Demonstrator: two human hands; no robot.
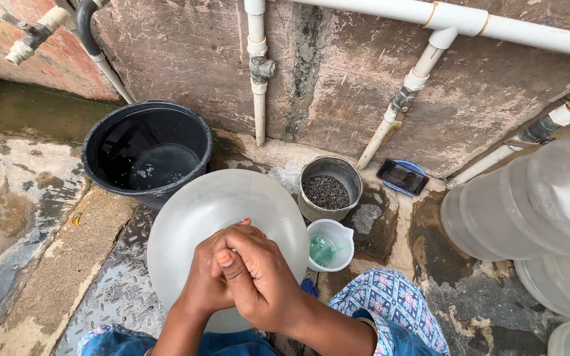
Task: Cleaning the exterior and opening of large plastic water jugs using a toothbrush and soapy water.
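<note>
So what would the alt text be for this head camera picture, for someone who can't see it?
Seen from above, a person's left hand and right hand are clasped together over a large translucent water jug on wet ground. Behind it stand a black bucket, a metal pot of dark grains, a small white cup and a phone by white pipes.

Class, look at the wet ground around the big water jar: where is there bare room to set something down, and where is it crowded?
Bare: the concrete strip left of the translucent water jar, below the black bucket, and the stone floor between the patterned knee and the stacked clear jars. Crowded: right of the jar, where the metal pot, white cup and phone cluster.
</note>
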